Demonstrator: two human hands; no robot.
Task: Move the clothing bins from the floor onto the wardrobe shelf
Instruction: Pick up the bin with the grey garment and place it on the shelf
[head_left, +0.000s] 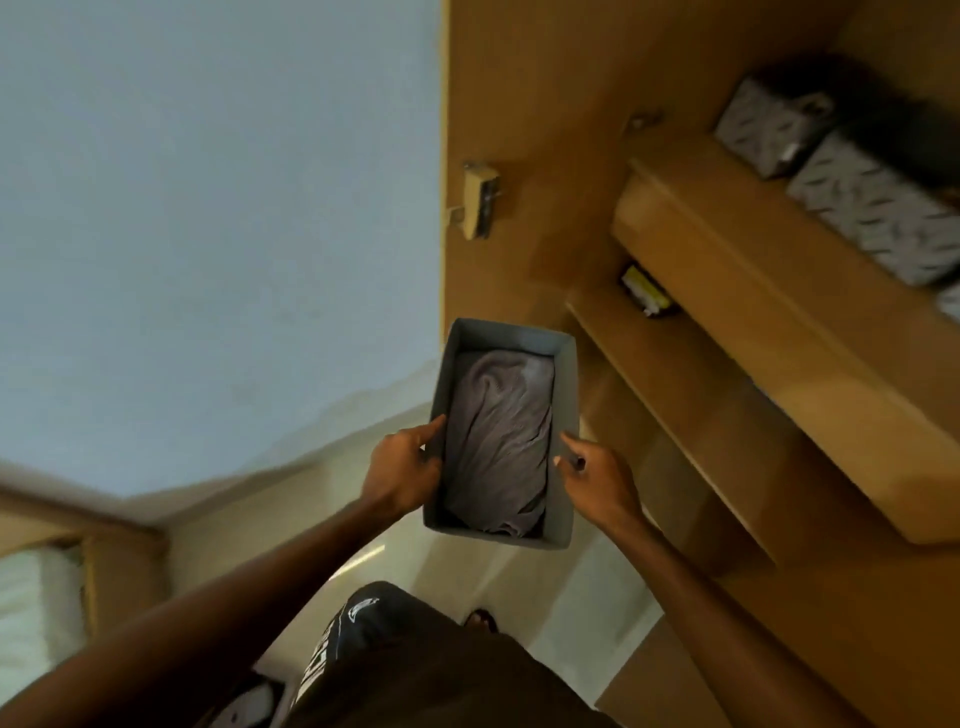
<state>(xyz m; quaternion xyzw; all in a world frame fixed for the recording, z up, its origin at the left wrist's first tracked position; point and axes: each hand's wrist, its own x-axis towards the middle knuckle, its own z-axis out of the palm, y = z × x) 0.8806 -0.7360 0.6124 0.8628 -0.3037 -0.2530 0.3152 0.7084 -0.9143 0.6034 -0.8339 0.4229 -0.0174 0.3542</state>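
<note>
Both hands are gripping a grey bin (566, 415) off the floor: my left hand (402, 470) on one long wall, my right hand (597, 480) on the other. Folded grey clothing (498, 441) is lying inside. Two patterned bins (867, 215) are sitting on the wardrobe shelf (727, 244), upper right.

A single head-worn view looks steeply down past the person's chest at the grey bin (454, 364) held close in front. The wide lens tilts the scene (walls lean hard), with the wardrobe shelves (727, 395) near on the right and the floor (467, 582) far below.
</note>
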